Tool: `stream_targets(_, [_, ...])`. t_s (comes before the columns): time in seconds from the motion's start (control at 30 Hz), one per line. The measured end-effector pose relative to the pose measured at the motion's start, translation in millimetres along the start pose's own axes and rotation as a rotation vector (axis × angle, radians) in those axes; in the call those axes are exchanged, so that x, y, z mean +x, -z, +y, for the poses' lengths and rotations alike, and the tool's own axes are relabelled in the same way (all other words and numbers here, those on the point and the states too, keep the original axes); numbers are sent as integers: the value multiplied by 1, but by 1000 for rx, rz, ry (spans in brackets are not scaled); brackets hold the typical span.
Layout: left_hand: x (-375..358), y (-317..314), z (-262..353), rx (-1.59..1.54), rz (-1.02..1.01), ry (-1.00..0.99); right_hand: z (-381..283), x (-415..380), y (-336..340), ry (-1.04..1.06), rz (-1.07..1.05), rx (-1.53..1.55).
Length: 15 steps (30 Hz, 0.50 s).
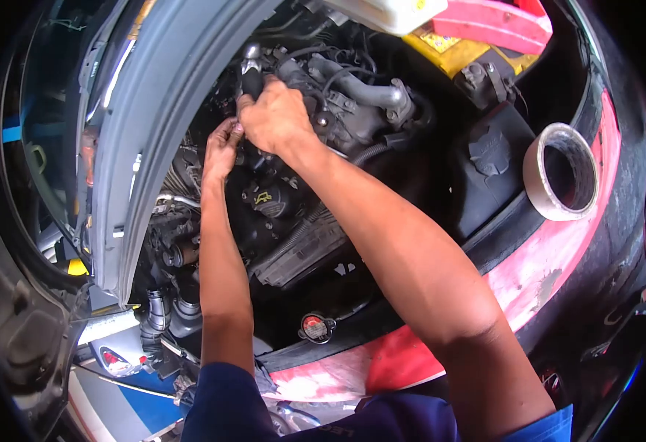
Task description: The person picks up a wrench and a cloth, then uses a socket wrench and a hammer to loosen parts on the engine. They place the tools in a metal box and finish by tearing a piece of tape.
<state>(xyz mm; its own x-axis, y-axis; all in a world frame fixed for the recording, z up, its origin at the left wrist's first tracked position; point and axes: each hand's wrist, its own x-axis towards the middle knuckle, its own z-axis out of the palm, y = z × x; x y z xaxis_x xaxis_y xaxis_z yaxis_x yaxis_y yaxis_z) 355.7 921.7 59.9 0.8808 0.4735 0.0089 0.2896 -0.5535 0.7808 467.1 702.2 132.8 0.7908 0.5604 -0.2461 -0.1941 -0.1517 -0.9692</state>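
Note:
Deep in the engine bay, my right hand is closed round the black grip of a ratchet wrench, whose chrome end points up and away from me. Just below and to the left, my left hand has its fingers pinched together close to the right hand; whatever they grip is hidden. Both hands are over the far side of the engine. A black oil filler cap with a yellow symbol lies nearer to me than the hands. Right of them runs a grey metal pipe.
A roll of tape rests on the red front edge of the car. The radiator cap is close to my body. A yellow-topped battery with a red plastic piece sits at upper right. The raised hood edge borders the left.

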Motion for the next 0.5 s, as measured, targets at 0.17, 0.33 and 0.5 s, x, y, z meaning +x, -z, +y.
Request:
stream_targets(0.17, [3,11,3,-112,141,-14,8,25,-13,131,138,79])
stream_targets(0.33, [-11,28,-3,-270,365,31,10,23,-11,4,-1,358])
stream_targets(0.5, [-26,49,-56,-269,836,-33,-2,12,-10,-53,-107,469])
